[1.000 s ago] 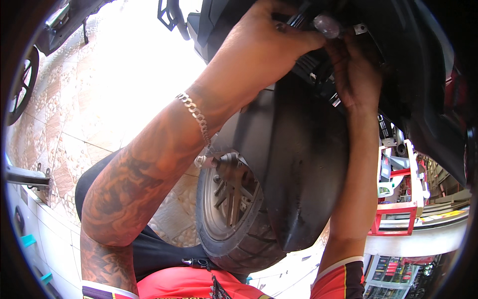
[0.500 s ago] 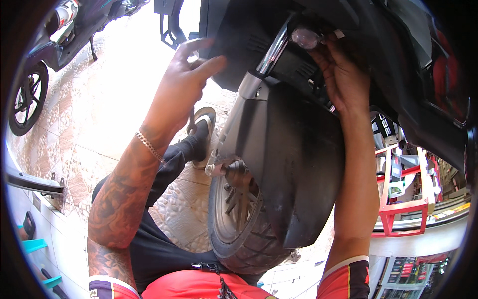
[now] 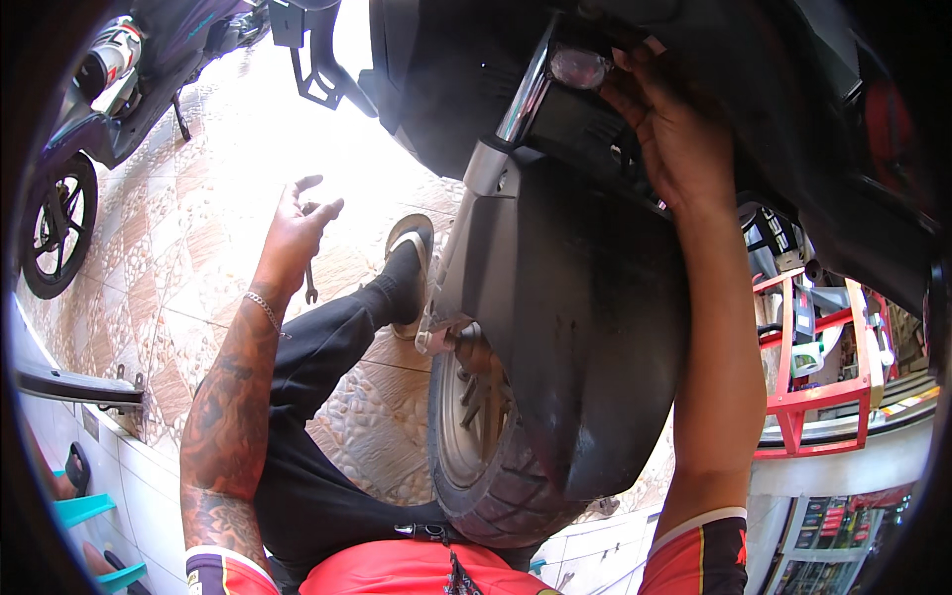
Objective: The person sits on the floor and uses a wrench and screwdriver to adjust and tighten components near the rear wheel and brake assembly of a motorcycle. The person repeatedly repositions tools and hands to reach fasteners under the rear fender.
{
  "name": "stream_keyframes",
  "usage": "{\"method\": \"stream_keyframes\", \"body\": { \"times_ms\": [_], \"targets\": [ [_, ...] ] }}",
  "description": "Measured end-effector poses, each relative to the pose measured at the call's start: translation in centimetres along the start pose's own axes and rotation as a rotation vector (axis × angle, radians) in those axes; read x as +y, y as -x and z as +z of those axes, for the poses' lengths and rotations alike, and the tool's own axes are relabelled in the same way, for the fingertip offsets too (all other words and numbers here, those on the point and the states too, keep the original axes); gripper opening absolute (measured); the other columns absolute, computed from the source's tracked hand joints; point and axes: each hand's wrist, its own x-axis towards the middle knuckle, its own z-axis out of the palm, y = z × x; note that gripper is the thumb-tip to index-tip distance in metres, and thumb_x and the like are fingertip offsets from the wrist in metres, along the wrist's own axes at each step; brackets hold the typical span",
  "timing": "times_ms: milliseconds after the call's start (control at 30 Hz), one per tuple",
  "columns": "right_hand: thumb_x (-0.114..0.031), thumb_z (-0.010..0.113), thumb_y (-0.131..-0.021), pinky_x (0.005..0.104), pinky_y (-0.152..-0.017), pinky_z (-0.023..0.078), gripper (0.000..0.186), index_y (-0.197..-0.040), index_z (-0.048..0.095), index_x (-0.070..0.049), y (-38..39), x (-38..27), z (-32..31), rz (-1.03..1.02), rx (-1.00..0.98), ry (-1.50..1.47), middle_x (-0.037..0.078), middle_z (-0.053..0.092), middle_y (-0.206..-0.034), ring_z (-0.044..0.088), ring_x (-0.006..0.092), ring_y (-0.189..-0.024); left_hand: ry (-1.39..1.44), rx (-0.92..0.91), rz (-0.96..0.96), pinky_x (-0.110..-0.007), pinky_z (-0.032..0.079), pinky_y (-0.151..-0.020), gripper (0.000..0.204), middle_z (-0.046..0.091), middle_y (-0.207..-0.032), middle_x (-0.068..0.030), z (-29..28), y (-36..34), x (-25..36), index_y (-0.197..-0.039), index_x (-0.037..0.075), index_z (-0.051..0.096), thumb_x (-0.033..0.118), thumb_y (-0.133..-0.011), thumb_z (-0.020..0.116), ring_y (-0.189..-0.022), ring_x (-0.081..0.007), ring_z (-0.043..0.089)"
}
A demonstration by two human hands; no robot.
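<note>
A small open-ended wrench [image 3: 311, 286] hangs from my left hand [image 3: 300, 223], its jaw end pointing down. The index finger and thumb of that hand stick out, apart from the scooter, while the lower fingers seem curled round the tool. Under the black bodywork, my right hand [image 3: 679, 139] reaches up beside the chrome fork tube [image 3: 526, 104]. Its fingertips pinch the edge of a small rounded lamp [image 3: 580, 68] with a clear, pinkish lens; shadow hides part of the grip. Below lie the black front fender [image 3: 605, 327] and the front wheel's tyre [image 3: 511, 496].
Another scooter's wheel [image 3: 59, 226] stands on the tiled floor at far left. A red metal rack [image 3: 823, 397] holding tools and bottles is on the right, with a glass display case [image 3: 823, 531] below it. My sandalled foot [image 3: 409, 268] rests beside the fork.
My left hand has drawn back from the bodywork, down and to the left, and the wrench in it now shows clearly. My right hand stays at the lamp, shifted slightly.
</note>
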Motion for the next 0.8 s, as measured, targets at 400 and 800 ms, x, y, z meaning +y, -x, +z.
{"method": "stream_keyframes", "body": {
  "times_ms": [400, 800],
  "targets": [
    [-0.017, 0.066, -0.096, 0.0398, -0.094, 0.054, 0.026, -0.115, 0.063, 0.001, 0.0, -0.1, 0.5, 0.017, 0.136, 0.111, 0.012, 0.068, -0.113, 0.066, 0.0209, -0.104, -0.325, 0.093, -0.212, -0.036, 0.047, -0.097, 0.061, 0.061, -0.123, -0.0215, -3.1, -6.3, -14.4, -0.136, -0.002, 0.045, 0.012, -0.084, 0.074, -0.116, -0.0267, 0.058],
    [-0.022, 0.066, -0.096, 0.0396, -0.092, 0.056, 0.044, -0.127, 0.057, 0.009, -0.4, -0.2, -0.4, 0.015, 0.109, 0.269, 0.019, 0.067, -0.118, 0.067, 0.0258, -0.106, -0.428, 0.013, -0.449, -0.036, 0.052, -0.079, 0.068, 0.063, -0.119, -0.0248, -3.9, -7.8, -18.6, -0.138, 0.002, 0.043, 0.010, -0.081, 0.078, -0.101, -0.0272, 0.064]
  ]
}}
